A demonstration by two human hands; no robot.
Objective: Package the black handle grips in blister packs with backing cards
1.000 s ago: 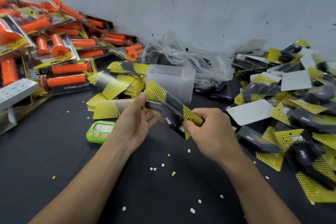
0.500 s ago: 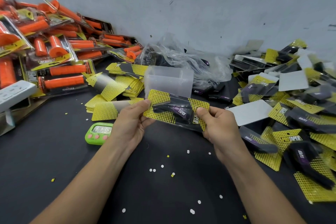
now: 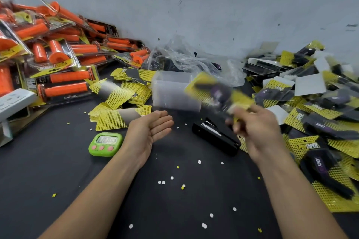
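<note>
My right hand (image 3: 256,130) pinches one end of a blister pack (image 3: 219,93) with a yellow backing card and a black grip inside; the pack is blurred by motion and lifted above the table. My left hand (image 3: 149,130) is empty, palm up, fingers relaxed, to the left of the pack. A pile of finished black-grip packs (image 3: 318,122) fills the right side. Loose yellow backing cards (image 3: 120,116) lie just beyond my left hand. A stack of clear blister shells (image 3: 171,93) stands behind the hands. A clear bag of black grips (image 3: 184,60) leans at the wall.
A black stapler (image 3: 215,136) lies on the dark table (image 3: 77,170) between my hands. A green timer (image 3: 105,143) sits left of my left wrist. Orange-grip packs (image 3: 58,60) are heaped at the left, with a white power strip (image 3: 13,101). Paper punch dots litter the table.
My left hand has let go of the pack and turned palm up. My right hand has swung the pack up and to the right, uncovering the stapler.
</note>
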